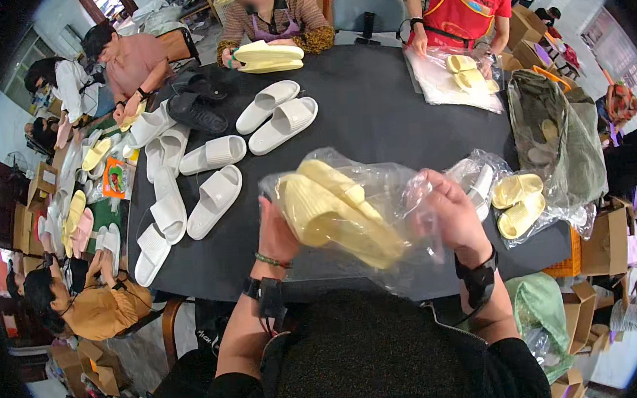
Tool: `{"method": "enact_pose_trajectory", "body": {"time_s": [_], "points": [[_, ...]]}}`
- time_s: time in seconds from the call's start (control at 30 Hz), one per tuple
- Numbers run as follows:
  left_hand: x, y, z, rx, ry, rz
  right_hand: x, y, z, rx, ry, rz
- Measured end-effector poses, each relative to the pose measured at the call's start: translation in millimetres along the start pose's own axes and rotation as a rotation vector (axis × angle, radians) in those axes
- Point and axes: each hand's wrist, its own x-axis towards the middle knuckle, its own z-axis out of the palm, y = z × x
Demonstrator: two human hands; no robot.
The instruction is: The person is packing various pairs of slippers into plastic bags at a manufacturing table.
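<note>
White slide sandals (212, 179) lie loose on the black table (378, 97) at left. The left hand (275, 236) clasps the heel end of the pale yellow slides (334, 213), held above the near table edge inside a clear plastic bag (400, 192). The right hand (454, 214) pinches the bag's far side. The thin film could tear, or the pair slip out, if pulled unevenly.

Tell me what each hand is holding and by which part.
Both hold one clear plastic bag of pale yellow slippers: left hand at its left end, right hand at its right end.
</note>
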Motion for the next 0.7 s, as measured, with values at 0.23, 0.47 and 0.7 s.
{"method": "enact_pose_trajectory", "body": {"time_s": [0.23,0.47,0.7], "points": [[26,20,-82,0.041,0.269,-0.094,8,50,54,-0.709,-0.199,-0.269],[-33,17,-121,0.743,0.764,-0.260,38,135,-2,-1.024,-0.658,0.189],[-88,-2,-97,1.039,0.962,-0.446,94,159,-119,-1.155,0.560,-0.010]]}}
